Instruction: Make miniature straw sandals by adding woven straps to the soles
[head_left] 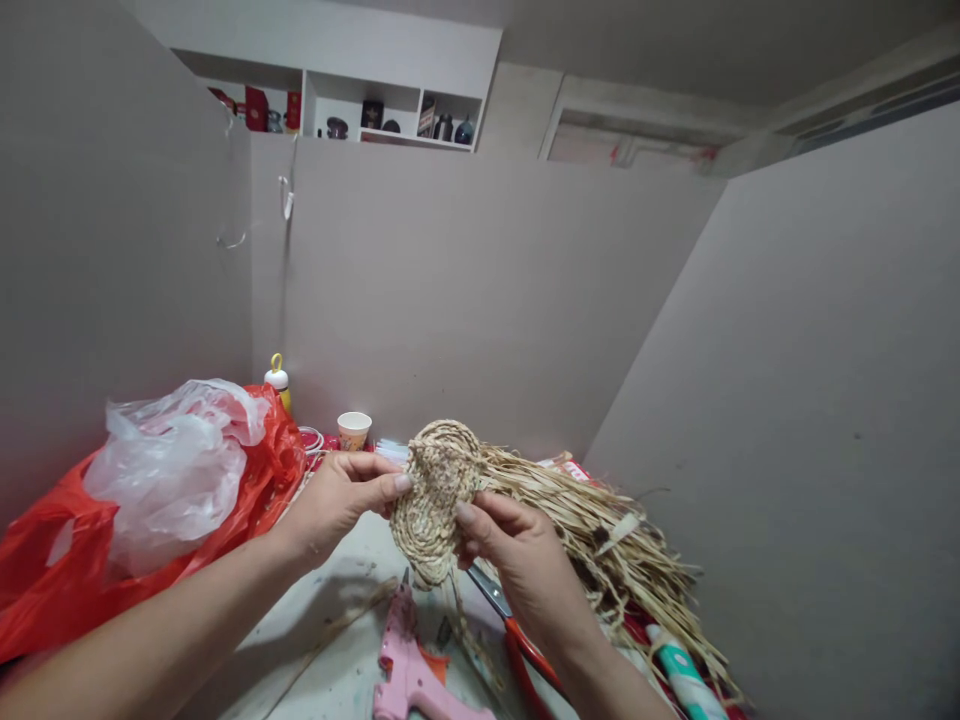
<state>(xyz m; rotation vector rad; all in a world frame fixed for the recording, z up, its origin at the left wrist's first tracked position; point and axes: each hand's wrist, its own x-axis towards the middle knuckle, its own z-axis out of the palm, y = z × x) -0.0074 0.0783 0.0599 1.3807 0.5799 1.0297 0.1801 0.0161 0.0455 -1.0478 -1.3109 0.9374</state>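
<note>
Holding up a tan, coiled piece of braided straw (439,505) above the pale counter (349,548) looks like the step in hand, perhaps a shaping or a check. The left grip (334,505) pinches one side edge between thumb and fingers; the right grip (517,545) pinches the opposite side. Any next move calls for light, even support, as the coils could well flex or part. Below lie a pink plastic glue gun (409,665) and orange-handled metal scissors (491,592), with a dry straw bundle (551,497) alongside.
</note>
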